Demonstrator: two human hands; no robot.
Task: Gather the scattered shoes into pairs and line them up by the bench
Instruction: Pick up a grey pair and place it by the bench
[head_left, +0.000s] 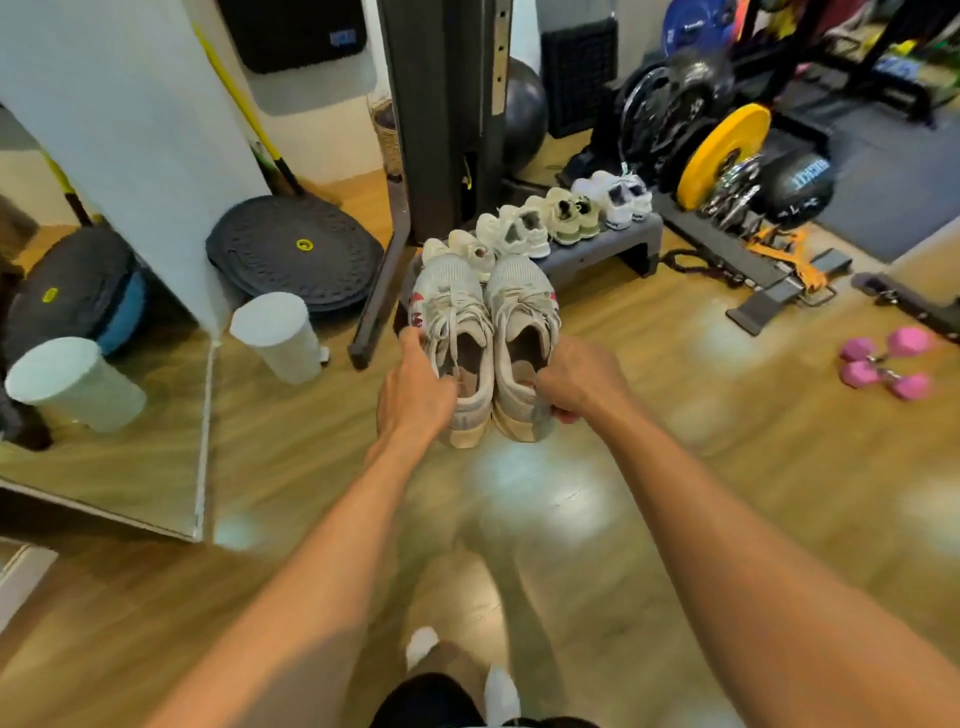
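Left hand (415, 395) fingers clenched on heel collar of pale grey knit trainer with red side marks (452, 312). Right hand (576, 376) fingers pinching heel of matching trainer (522, 312). Both aloft, side by side, toes pointing away. Low grey step surface (602, 249) straight ahead, row of pale shoe pairs (566, 213) running off right. Left end hidden behind toes.

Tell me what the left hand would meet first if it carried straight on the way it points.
The left hand grips a pale grey knit sneaker with red marks. Straight on, its toe would probably reach the white sneakers at the near end of the grey step platform first; depth is unclear.
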